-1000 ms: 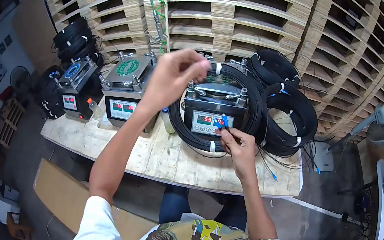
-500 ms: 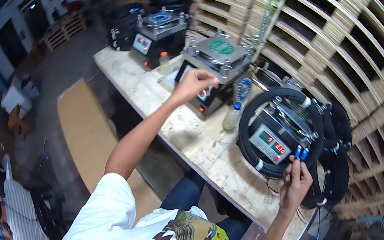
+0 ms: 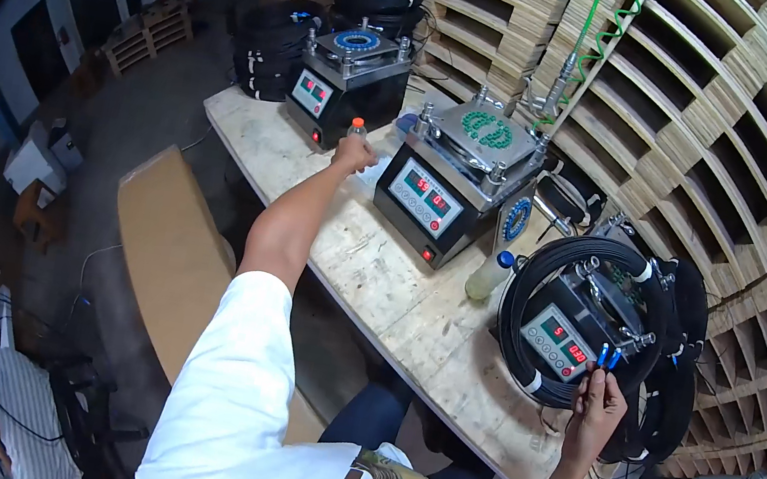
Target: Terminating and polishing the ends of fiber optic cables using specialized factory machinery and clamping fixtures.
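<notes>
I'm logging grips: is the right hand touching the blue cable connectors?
Touching: the head view shows the blue cable connectors pinched in the right hand, tips sticking up.

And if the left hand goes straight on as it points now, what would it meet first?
Probably the orange-capped bottle, just beyond the left hand; depth is unclear, so they may be touching.

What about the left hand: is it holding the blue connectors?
No, the right hand pinches the blue connectors, while the left hand is at the orange-capped bottle.
</notes>
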The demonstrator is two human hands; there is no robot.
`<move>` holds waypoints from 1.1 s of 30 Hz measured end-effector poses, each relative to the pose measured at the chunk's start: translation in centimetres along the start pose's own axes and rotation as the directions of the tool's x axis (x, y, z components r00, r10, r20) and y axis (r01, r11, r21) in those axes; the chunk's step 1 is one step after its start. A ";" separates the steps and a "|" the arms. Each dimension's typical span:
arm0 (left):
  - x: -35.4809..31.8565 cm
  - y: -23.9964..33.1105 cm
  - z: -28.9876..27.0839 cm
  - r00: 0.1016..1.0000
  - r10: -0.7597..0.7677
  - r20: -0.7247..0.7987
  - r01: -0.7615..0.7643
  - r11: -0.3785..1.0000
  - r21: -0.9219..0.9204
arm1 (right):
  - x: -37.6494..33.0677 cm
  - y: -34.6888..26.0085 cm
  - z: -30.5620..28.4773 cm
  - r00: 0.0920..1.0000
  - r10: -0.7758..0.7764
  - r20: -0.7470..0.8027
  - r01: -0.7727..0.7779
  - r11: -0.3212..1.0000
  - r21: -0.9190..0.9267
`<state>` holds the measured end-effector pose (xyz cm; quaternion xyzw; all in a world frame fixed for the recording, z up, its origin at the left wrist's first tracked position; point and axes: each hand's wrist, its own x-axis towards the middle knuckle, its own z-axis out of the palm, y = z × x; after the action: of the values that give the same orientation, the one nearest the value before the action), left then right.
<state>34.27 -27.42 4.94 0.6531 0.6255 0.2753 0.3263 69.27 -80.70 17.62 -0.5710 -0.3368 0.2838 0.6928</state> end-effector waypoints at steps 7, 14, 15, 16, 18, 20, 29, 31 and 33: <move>2.2 -3.7 2.2 0.998 0.058 -0.034 -0.061 0.995 -0.084 | 1.0 -0.6 0.5 0.998 0.048 -0.048 -0.052 0.995 -0.083; 1.0 -4.7 3.3 0.973 0.121 -0.195 -0.147 0.981 -0.125 | 1.3 -0.9 -0.5 0.999 0.043 0.031 -0.040 0.995 -0.095; 0.6 -3.4 4.3 0.983 0.058 -0.176 -0.085 0.985 -0.151 | 1.2 -0.9 -1.0 0.999 0.029 0.027 -0.027 0.997 -0.079; 0.2 -2.4 5.1 0.993 0.001 -0.116 -0.022 0.983 -0.184 | 0.9 -0.9 -1.3 0.999 0.031 0.008 -0.031 0.997 -0.065; 0.0 -2.0 4.7 0.991 -0.119 -0.068 0.095 0.955 -0.281 | 0.5 -1.7 -1.3 0.999 0.035 0.009 -0.035 0.999 -0.014; 0.5 -1.8 2.5 0.956 -0.059 -0.287 -0.026 0.958 -0.284 | 0.2 -2.1 -1.2 0.999 0.007 0.034 -0.009 0.999 0.045; -27.2 20.8 8.8 0.820 0.563 -0.099 -0.497 0.617 -0.610 | 0.2 -2.0 -1.4 0.996 -0.083 0.044 0.080 0.995 0.062; -33.6 24.5 10.9 0.734 0.651 0.195 -0.364 0.619 -0.696 | 0.1 -2.4 -1.1 0.996 -0.093 0.015 0.091 0.993 0.073; -38.5 27.2 12.7 0.623 0.715 0.318 -0.266 0.575 -0.774 | -0.1 -2.6 -1.3 0.995 -0.098 0.023 0.097 0.993 0.061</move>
<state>58.79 -66.94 19.73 0.6985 0.1240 0.3381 0.6184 70.31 -82.03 20.02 -0.5290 -0.3647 0.2670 0.7182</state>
